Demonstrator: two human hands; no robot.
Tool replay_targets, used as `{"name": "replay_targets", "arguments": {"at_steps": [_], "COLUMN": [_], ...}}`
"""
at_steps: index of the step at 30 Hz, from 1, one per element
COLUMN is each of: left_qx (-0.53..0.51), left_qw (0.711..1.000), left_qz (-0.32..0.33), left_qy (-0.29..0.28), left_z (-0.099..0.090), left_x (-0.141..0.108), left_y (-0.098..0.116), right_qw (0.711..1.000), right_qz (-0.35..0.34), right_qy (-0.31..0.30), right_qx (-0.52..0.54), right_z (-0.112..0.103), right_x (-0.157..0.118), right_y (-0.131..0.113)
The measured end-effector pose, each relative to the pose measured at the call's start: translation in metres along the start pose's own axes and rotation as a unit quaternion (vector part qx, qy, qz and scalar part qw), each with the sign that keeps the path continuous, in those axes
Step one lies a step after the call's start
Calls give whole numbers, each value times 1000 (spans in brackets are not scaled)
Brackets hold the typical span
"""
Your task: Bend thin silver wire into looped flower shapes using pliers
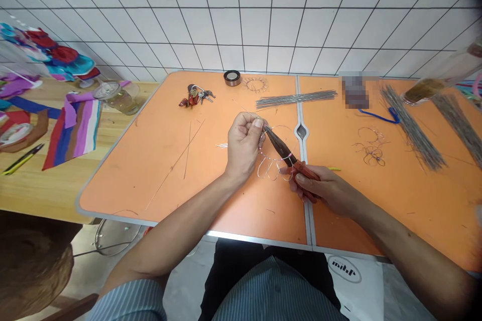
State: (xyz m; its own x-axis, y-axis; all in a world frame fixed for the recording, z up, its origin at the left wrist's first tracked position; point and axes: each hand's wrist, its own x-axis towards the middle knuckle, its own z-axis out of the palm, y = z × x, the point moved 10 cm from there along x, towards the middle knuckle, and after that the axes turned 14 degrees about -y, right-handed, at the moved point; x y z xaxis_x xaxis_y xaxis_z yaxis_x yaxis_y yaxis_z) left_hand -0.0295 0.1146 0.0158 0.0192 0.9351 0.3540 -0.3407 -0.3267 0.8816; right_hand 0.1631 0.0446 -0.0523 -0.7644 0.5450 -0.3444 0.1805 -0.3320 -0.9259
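Note:
Over the middle of the orange folding table (211, 200), my left hand (244, 140) pinches a thin wire looped into a ring with several small loops (268, 166). My right hand (316, 180) is wrapped round the red handles of long-nosed pliers (280, 146). The pliers' tips meet the wire right beside my left fingertips; whether the jaws are fully closed is too small to tell. The wire loops hang below and partly behind the pliers. Left of my left hand lie a few loose wires (176, 160) and some short pale pieces (222, 146).
A bundle of straight wires (297, 99) lies across the table's hinge seam. Tape (232, 78), keys (201, 95) and a wire ring (255, 85) sit behind. Rightward are looped wires (372, 153) and another wire bundle (414, 128). A wooden table (75, 190) with ribbons (75, 130) adjoins at left.

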Motion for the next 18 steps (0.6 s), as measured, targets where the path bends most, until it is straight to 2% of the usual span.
{"name": "replay_targets", "arguments": {"at_steps": [4,9,18], "left_qx": [2,11,29], "left_qw": [1000,1000,999], "left_qz": [-6,-4,-13], "left_qy": [4,11,20], "left_z": [-1,-5,-3], "left_x": [1,2,2], "left_y": [0,3,5], "right_qw": [1000,994,996], "right_qz": [4,-36,-26], "right_qy": [2,30,31], "right_qx": [-26,-96,-85], "right_z": [0,1,0], "right_x": [0,-3,-3], "right_y": [-3,-21,-19]}}
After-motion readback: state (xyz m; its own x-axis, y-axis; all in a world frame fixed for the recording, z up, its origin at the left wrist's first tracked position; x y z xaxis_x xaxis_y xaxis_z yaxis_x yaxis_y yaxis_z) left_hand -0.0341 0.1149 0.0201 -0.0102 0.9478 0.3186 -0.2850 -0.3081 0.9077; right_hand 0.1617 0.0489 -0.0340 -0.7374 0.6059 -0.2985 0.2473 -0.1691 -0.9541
